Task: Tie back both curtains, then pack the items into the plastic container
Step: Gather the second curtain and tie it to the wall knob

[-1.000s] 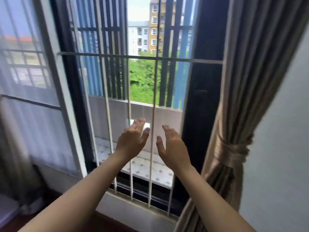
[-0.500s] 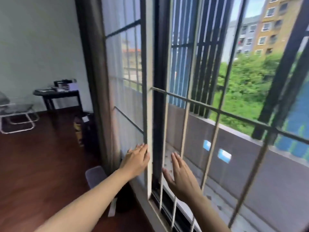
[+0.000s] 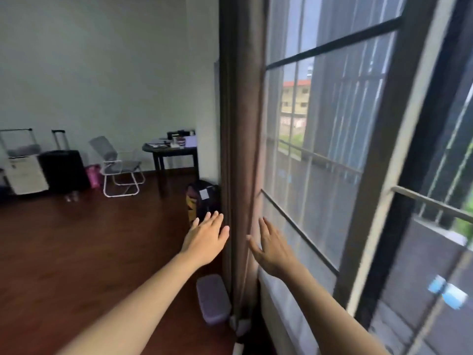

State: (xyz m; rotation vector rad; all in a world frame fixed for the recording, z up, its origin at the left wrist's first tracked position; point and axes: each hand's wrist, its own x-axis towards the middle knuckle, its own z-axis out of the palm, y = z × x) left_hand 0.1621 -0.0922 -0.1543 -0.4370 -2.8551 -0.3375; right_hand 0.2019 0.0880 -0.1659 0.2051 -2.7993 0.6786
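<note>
- Fingers [image 3: 212,222] of the left hand [image 3: 206,238] are reaching forward straight and slightly spread, grasping nothing. They are hovering just beside the room-side edge of the brown curtain [image 3: 240,124].
- Fingers [image 3: 265,229] of the right hand [image 3: 271,248] are likewise stretching out released, on the window side of the same curtain. Whether they are touching the cloth cannot be told.
- Both hands are flanking the curtain with the cloth between them, a posture that is probably preparing to gather the folds into a bundle for tying.
- The brown curtain is hanging straight and loose down to the floor [image 3: 76,252], not yet tied back; no tie-back is showing in this view.
- The plastic container [image 3: 212,298], lidded and purplish, is sitting on the floor just beside the curtain's foot, below the left forearm. It is probably waiting there for the packing step.
- A dark bag [image 3: 202,201] is standing on the floor beyond the left hand, near the curtain.
- The window [image 3: 320,149] is running along the right, with a sheer veiling its nearer panes.
- The dark wooden floor is stretching back to a pale wall [image 3: 102,60]. There a small counter [image 3: 174,149] is carrying items too small to identify.
- A folding chair [image 3: 120,165], a black suitcase [image 3: 64,170] and a white case [image 3: 25,172] are standing along that wall.
</note>
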